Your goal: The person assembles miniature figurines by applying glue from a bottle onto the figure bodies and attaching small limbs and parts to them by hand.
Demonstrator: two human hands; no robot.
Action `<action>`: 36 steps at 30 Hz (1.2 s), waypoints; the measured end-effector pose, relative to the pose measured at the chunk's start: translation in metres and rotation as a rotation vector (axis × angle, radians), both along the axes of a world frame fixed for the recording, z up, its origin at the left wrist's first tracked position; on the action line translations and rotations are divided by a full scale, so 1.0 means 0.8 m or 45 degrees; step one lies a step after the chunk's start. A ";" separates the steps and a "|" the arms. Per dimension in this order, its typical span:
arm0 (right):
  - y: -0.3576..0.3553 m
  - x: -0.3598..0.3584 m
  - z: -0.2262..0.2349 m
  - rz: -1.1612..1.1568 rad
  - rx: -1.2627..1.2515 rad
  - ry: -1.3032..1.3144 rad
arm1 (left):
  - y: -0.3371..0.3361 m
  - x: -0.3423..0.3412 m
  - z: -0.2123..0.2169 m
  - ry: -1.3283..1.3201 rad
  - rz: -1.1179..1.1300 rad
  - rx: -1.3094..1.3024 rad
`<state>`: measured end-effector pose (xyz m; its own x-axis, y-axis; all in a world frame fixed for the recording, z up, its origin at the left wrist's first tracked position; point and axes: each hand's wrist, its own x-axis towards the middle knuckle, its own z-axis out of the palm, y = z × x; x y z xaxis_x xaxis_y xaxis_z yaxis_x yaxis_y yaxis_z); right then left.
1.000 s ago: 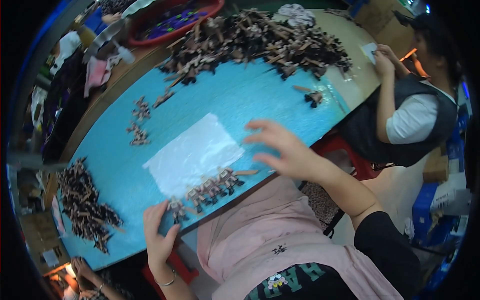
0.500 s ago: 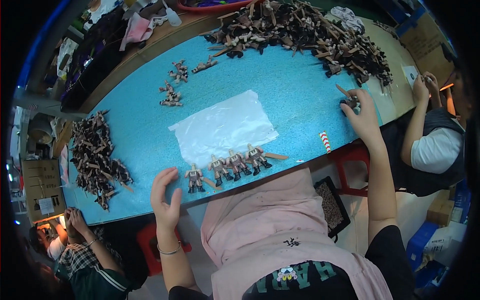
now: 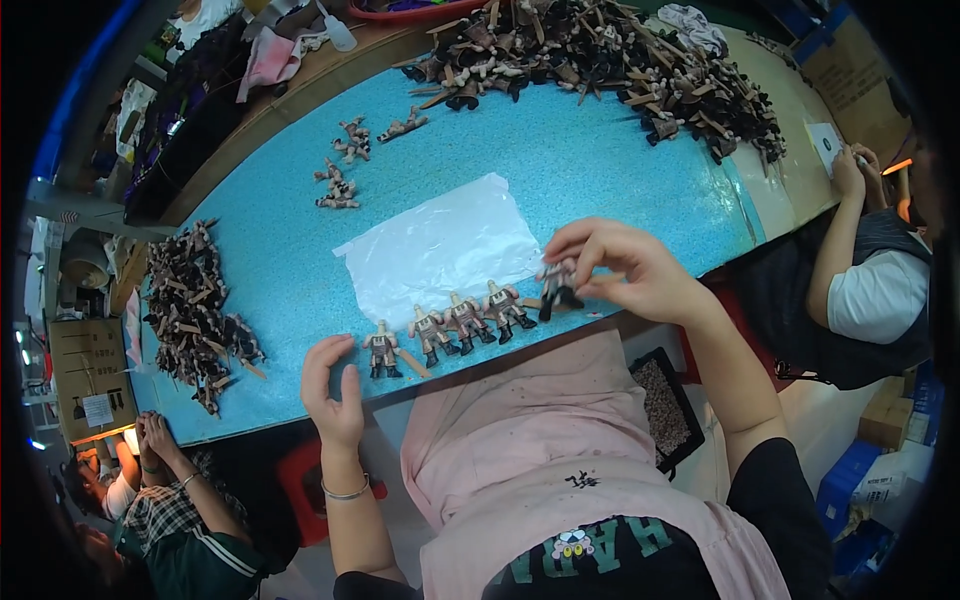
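Observation:
Along the table's near edge stands a row of several small toy figures (image 3: 464,318), with pale upper bodies, grey-brown middles and black boots. My right hand (image 3: 632,272) pinches another toy figure (image 3: 558,284) at the right end of this row; its black boots point down, and my fingers partly cover it. Behind the row lies a white sheet (image 3: 440,245), its near edge touched by the figures. My left hand (image 3: 335,392) rests at the table edge just left of the row, fingers curved and apart from the thumb, with nothing in it.
A big heap of figures (image 3: 600,70) covers the far side of the blue table (image 3: 270,270); a smaller pile (image 3: 195,315) lies at the left. Several loose figures (image 3: 345,165) lie beyond the sheet. Co-workers sit at both sides, one person's hands (image 3: 855,170) at the right.
My right hand has come left and nearer with a toy figure, from the right part of the table to the row's end. My left hand has barely moved.

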<state>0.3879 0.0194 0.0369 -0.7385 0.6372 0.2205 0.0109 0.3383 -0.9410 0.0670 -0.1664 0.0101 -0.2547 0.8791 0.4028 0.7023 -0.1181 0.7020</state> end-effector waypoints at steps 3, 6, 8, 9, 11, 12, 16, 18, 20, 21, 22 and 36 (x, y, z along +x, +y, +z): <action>0.001 -0.003 -0.010 0.272 -0.140 0.004 | 0.002 0.000 0.001 0.019 -0.014 0.003; 0.005 -0.002 -0.028 0.287 -0.376 0.036 | 0.005 0.001 0.002 0.036 -0.027 -0.003; 0.009 -0.002 -0.031 0.290 -0.268 -0.001 | 0.005 0.002 0.002 0.031 -0.017 -0.005; 0.010 -0.003 -0.032 0.287 -0.158 -0.040 | 0.006 0.003 0.002 0.031 -0.018 -0.001; 0.009 -0.002 -0.028 0.238 -0.041 -0.119 | 0.005 0.003 0.003 0.031 -0.013 0.001; 0.008 -0.001 -0.024 0.184 0.078 -0.200 | 0.005 0.002 0.003 0.039 -0.014 0.002; -0.003 0.013 -0.008 0.127 0.176 -0.300 | 0.006 0.004 0.003 0.042 -0.026 -0.009; -0.014 0.023 0.004 0.049 0.416 -0.420 | 0.007 0.006 0.002 0.029 -0.036 0.000; -0.028 0.024 0.021 0.004 0.596 -0.418 | 0.001 0.005 0.005 0.029 -0.029 0.011; -0.034 0.026 0.029 -0.046 0.773 -0.426 | 0.001 0.005 0.000 0.027 0.051 0.062; -0.043 0.026 0.036 -0.048 0.780 -0.432 | 0.001 0.007 -0.003 0.025 0.132 0.112; -0.127 -0.029 0.078 0.434 1.017 -0.297 | 0.003 0.142 0.075 -0.099 -0.439 0.215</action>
